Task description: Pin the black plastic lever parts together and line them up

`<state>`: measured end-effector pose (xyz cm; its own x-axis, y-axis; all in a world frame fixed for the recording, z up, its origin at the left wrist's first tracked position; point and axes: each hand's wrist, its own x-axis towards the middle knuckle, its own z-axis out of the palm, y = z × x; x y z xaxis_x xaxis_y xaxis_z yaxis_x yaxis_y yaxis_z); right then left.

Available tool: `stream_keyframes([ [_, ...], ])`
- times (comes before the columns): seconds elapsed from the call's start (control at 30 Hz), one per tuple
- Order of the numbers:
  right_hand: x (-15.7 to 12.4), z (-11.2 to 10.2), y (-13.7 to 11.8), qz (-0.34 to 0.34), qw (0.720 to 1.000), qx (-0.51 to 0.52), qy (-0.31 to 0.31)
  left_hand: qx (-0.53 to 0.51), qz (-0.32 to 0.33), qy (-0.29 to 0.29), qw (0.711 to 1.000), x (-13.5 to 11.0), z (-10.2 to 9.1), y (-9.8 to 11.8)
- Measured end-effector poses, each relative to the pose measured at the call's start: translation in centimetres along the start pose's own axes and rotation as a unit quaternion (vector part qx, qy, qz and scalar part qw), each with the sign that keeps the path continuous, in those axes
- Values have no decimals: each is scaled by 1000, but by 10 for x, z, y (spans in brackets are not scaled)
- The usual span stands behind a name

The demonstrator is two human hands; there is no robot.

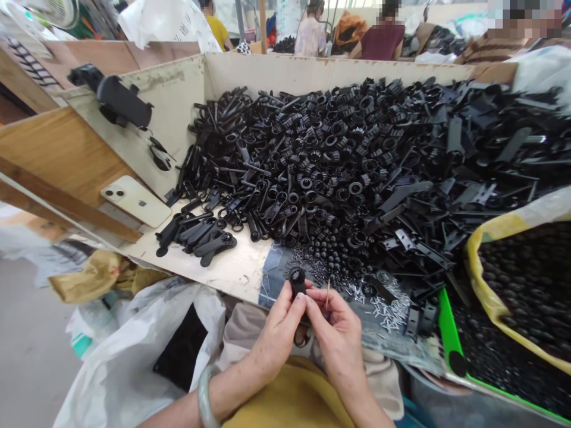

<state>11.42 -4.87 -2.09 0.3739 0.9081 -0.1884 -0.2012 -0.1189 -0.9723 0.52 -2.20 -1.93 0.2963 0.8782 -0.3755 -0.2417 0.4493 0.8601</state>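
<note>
My left hand (pixel 277 330) and my right hand (pixel 335 330) meet just above my lap, at the near edge of the work table (pixel 232 270). Between their fingertips they pinch a small black plastic part (pixel 297 280) with a ring at its top. My right hand also grips a thin wooden stick (pixel 328 292) that points upward. A pale bangle (pixel 204 397) circles my left wrist. Right beyond my hands lie small black beads (pixel 322 257) and short metal pins (pixel 387 310).
A huge heap of black plastic rings and arms (pixel 357 160) fills the walled table. Finished black pieces (pixel 200 235) lie at the left beside a phone (pixel 135 200). A yellow bag of black parts (pixel 526 279) stands right, a white bag (pixel 147 356) low left. Other people sit behind.
</note>
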Motion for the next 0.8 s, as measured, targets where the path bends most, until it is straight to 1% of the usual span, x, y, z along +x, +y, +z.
stream_keyframes([
  [0.1,3,-7,-9,-55,994,-97,-7,71,18,-13,997,-1,-3,1],
  [0.17,5,-14,-17,-81,982,-172,9,90,-3,-14,996,-2,-7,0],
  [0.2,7,-16,-20,-76,979,-188,14,94,-21,-8,995,-3,-10,-1],
  [0.23,8,-19,-23,-54,982,-178,8,95,-40,2,995,-4,-13,-2],
  [0.27,9,-20,-25,-17,989,-147,-11,96,-56,8,994,-5,-15,-2],
  [0.33,10,-22,-27,65,994,-53,-67,102,-63,2,993,-8,-18,1],
  [0.4,10,-23,-28,112,988,25,-106,117,-47,-28,992,-11,-18,10],
  [0.47,9,-25,-30,123,982,60,-131,127,-40,-90,987,-13,-13,20],
  [0.53,9,-27,-33,119,976,66,-170,122,-46,-161,978,-14,-8,30],
  [0.6,10,-30,-36,111,971,49,-207,116,-52,-213,969,-15,-5,37],
  [0.7,11,-33,-38,91,969,-4,-229,144,-53,-230,961,-19,-6,41],
  [0.8,12,-34,-33,29,972,-86,-216,180,-48,-224,957,-24,-11,34],
])
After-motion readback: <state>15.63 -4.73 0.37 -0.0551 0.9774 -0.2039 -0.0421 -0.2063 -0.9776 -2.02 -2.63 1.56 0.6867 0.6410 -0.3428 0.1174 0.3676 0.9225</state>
